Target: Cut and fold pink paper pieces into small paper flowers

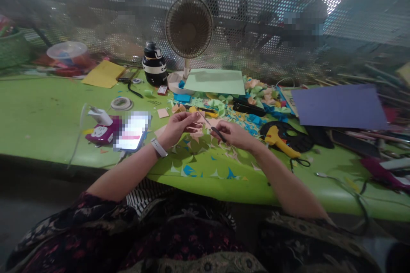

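My left hand (179, 128), with a white band on its wrist, is closed in a pinch over the middle of the green table; what sits at its fingertips is too small to make out. My right hand (236, 135) grips a slim dark-handled tool (219, 134), whose thin metal end points up and left toward the left fingertips. Peach paper pieces (195, 134) lie beneath and between the hands. Blue paper scraps (189, 170) and pale cut bits are scattered on the table in front of me. Behind the hands lies a yellow cutter (210, 114).
A phone (133, 131) and purple plug block (107, 131) lie left of my hands. Farther back stand a black flask (154, 68) and a fan (188, 27). To the right are a yellow glue gun (278, 140), a purple sheet (339, 106) and a black case (249, 107).
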### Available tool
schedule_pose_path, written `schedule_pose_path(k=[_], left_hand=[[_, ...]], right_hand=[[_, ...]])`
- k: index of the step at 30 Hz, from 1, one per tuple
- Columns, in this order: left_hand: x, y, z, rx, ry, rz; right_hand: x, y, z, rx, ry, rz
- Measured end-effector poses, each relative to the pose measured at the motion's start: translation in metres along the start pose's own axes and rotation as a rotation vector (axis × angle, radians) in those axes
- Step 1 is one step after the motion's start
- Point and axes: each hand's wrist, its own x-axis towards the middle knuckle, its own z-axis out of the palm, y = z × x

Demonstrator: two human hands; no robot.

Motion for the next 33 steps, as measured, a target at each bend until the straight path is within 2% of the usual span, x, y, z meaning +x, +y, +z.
schedule_pose_path(k=[11, 18, 26, 33], left_hand=[[-0.0001, -0.0008, -0.0010, 0.054, -0.062, -0.037], [0.0020, -0.0013, -0.0026, 0.014, -0.027, -0.025], [0.0030, -0.0046, -0.0034, 0.032, -0.057, -0.025], [0.0042, -0.0039, -0.0032, 0.013, 0.003, -0.012]], right_hand=[[-0.0002, 0.0008, -0.0017, 0.005, -0.028, 0.010], [-0.0017, -0.0008, -0.0016, 0.048, -0.028, 0.026], [0.0004, 0.0006, -0.0010, 0.013, -0.031, 0.003], [-0.0001, 0.0007, -0.0006, 0.047, -0.012, 0.019]])
